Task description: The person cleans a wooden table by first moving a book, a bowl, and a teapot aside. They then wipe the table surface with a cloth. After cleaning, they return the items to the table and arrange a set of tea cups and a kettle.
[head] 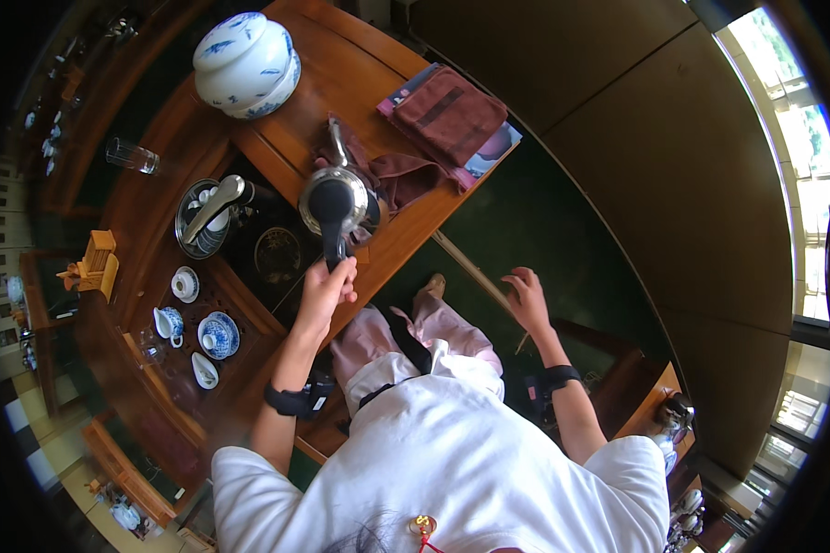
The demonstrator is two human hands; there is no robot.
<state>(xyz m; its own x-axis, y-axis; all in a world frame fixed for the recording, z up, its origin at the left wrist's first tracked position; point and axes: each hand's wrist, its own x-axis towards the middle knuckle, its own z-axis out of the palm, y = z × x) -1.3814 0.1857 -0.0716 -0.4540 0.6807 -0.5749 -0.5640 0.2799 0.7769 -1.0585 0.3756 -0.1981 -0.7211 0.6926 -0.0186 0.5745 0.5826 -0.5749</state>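
Note:
My left hand (330, 287) is closed around the black handle of a shiny metal kettle (333, 202), whose spout points away from me. The kettle is over the wooden table beside a crumpled brown cloth (404, 178); whether it touches the table I cannot tell. To its left lies a black hob panel (277, 254). Farther left a round metal basin (207, 238) holds small white cups, with a metal tap (214, 207) over it. My right hand (526, 297) hangs to the right of the table, fingers apart and slightly curled, holding nothing.
A slatted tea tray (180, 332) bears a lidded blue-and-white bowl (218, 336), a small pitcher (169, 325) and other porcelain. A large porcelain jar (247, 66) stands at the far side. A folded brown cloth (449, 114) lies on a printed booklet (494, 148). A glass (133, 155) is at left.

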